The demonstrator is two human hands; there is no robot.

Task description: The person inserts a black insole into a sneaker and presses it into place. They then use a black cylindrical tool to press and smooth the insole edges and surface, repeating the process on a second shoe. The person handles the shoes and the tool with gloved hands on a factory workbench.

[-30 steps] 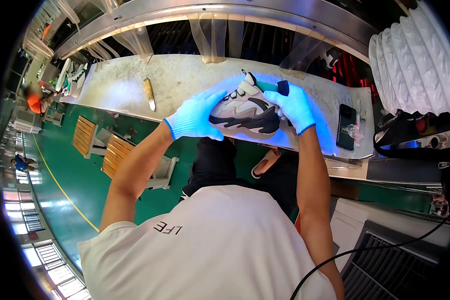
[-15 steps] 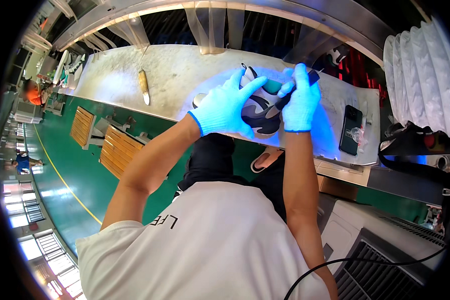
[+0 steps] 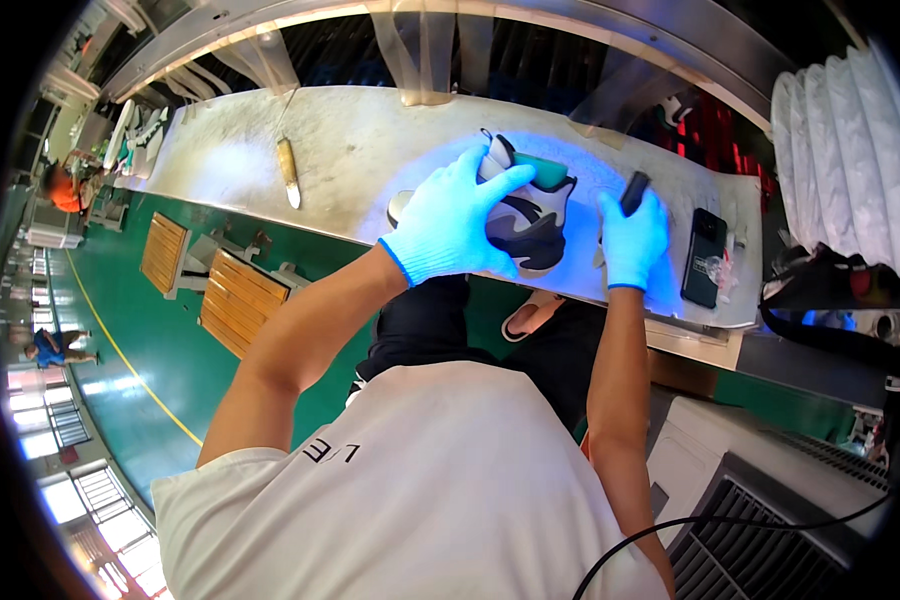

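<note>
A grey, black and white sneaker (image 3: 532,225) with a teal inside rests on the worktable under a patch of blue light. My left hand (image 3: 452,220), in a knitted glove lit blue, grips it from the left, thumb and fingers spread around its side. To the right and apart from the sneaker, my gloved right hand (image 3: 633,240) is closed around a black-handled tool (image 3: 635,192). Its handle sticks up past my fingers; the working end is mostly hidden. Part of another shoe's sole (image 3: 398,207) shows left of my left hand.
A knife with a wooden handle (image 3: 288,172) lies on the worktable (image 3: 220,140) at the left. Right of my right hand lies a black phone (image 3: 704,258) beside crumpled clear plastic (image 3: 720,275). A ribbed white duct (image 3: 850,160) hangs at the far right. Clear plastic strips (image 3: 412,55) hang behind.
My right hand has drawn the black-handled tool away from the sneaker, to the right and slightly nearer me. My left hand still grips the sneaker in nearly the same place.
</note>
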